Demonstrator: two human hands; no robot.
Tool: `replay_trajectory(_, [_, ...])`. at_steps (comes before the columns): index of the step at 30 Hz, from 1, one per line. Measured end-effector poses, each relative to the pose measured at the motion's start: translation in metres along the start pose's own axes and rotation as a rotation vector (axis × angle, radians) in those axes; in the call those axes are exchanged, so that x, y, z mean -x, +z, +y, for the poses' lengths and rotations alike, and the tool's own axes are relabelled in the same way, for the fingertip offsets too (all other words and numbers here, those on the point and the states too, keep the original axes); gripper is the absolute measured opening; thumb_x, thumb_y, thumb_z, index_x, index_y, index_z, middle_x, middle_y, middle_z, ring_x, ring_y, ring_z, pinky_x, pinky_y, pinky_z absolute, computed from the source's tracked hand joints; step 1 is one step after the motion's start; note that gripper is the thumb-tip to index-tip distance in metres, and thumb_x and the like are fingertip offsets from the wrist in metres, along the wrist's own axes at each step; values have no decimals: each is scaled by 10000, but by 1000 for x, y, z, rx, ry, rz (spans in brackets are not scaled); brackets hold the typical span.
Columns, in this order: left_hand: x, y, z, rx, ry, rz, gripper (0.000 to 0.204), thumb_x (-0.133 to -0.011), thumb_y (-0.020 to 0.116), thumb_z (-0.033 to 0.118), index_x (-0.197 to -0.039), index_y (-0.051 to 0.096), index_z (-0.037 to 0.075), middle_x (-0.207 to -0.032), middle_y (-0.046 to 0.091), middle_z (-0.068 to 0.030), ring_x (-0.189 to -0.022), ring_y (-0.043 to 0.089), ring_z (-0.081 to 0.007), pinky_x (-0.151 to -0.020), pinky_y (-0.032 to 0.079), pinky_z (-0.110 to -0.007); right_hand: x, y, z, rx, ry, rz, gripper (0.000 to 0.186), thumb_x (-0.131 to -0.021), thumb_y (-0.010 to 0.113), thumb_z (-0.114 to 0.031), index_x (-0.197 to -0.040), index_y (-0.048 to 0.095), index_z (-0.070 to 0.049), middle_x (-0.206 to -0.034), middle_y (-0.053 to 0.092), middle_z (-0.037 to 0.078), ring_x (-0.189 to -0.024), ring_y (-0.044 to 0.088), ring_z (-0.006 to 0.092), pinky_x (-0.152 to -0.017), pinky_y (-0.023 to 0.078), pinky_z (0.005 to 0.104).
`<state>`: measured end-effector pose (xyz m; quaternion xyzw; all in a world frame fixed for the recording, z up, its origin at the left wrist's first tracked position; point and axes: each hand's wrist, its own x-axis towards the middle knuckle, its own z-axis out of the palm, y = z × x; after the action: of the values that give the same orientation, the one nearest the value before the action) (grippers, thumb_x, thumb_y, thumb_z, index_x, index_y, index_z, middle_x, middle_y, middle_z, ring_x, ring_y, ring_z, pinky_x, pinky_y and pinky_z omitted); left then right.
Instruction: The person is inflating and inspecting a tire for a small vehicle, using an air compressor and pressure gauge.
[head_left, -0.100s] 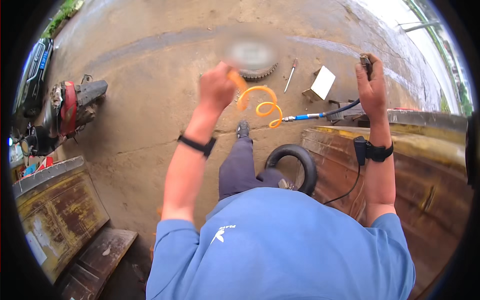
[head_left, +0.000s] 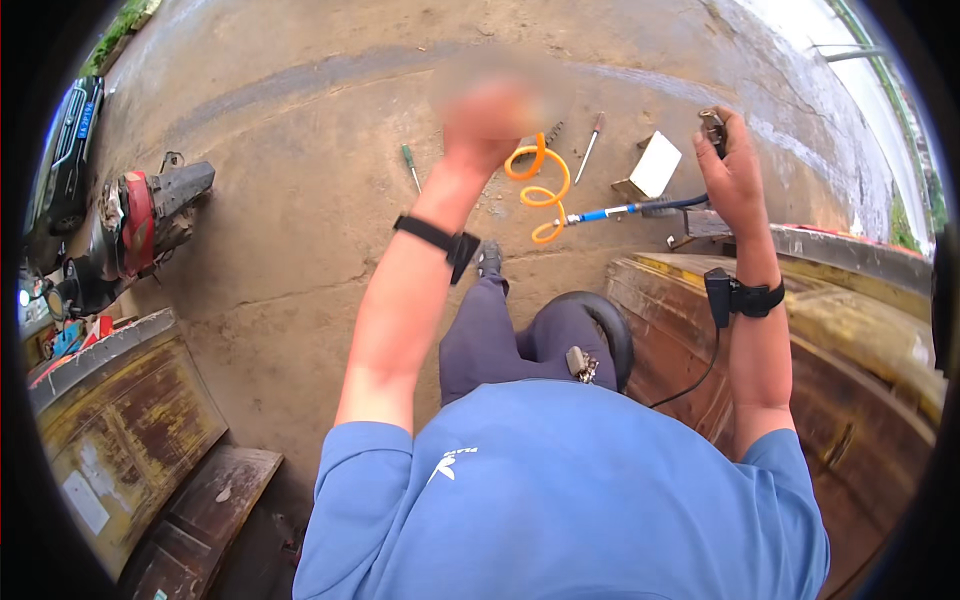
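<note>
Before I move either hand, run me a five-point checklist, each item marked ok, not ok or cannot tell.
1. Glossy orange coiled hose joined to the slim blue tube: ok.
2. Left hand's grip: cannot tell, blurred.
3. Right hand's grip on the small metal-topped piece: ok, closed around it.
4. Green-handled screwdriver clear of the hose: ok, lies apart.
5. Black rubber tyre fully visible: not ok, a dark-trousered leg hides part.
</note>
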<state>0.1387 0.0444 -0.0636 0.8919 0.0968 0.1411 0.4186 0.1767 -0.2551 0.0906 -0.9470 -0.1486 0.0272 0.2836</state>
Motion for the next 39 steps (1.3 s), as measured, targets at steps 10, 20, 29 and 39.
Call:
replay_trajectory(10, [-274,85,-140,-420,-36,-344,235,-894,732,294,-1044,700,116,-969,757,-165,-957,727,-369,-802,573,-500,-312,189,123,-392,53,-222,331,-1005,583,-134,-1300,540,11,-1082,653,152,-1000,625,220,-930,503,351])
replay_trajectory(20, [-219,244,-446,-562,-368,-937,245,-798,687,78,-1024,774,118,-1014,760,-173,-1008,724,-367,-874,577,-482,-497,477,276,-202,-102,-583,385,-985,585,-161,-1326,531,7,-1177,671,288,-1141,642,440,-978,497,468])
replay_trajectory(29, [-206,372,-619,-751,-201,-1627,228,-799,685,100,-1000,794,106,-961,772,-158,-947,739,-380,-828,589,-473,-607,738,312,-237,-489,-903,427,-945,676,-171,-1340,619,-23,-1069,730,173,-966,689,288,-876,539,407])
replay_trajectory(39, [-304,413,-691,-449,-281,-452,208,-914,626,214,-1001,753,75,-999,750,-196,-990,714,-395,-891,564,-504,-592,918,331,249,-465,-508,309,-771,762,-283,-972,766,-49,-960,761,211,-957,735,396,-879,588,491])
